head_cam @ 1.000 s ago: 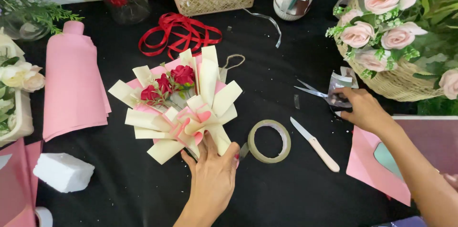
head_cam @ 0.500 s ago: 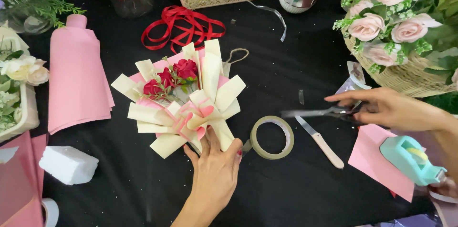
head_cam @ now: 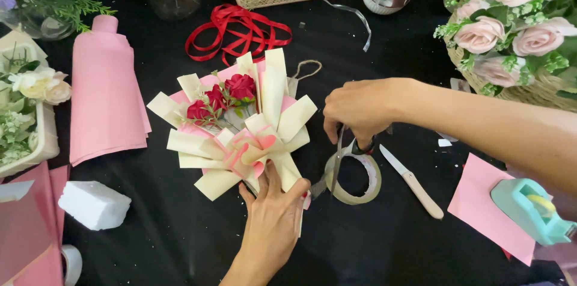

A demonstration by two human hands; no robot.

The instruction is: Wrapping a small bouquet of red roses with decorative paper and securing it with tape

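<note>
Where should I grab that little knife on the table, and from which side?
Take the knife by its pale handle, the lower right end, coming from the right. The blade points up-left toward the tape roll, and the handle end lies clear on the black table.
</note>
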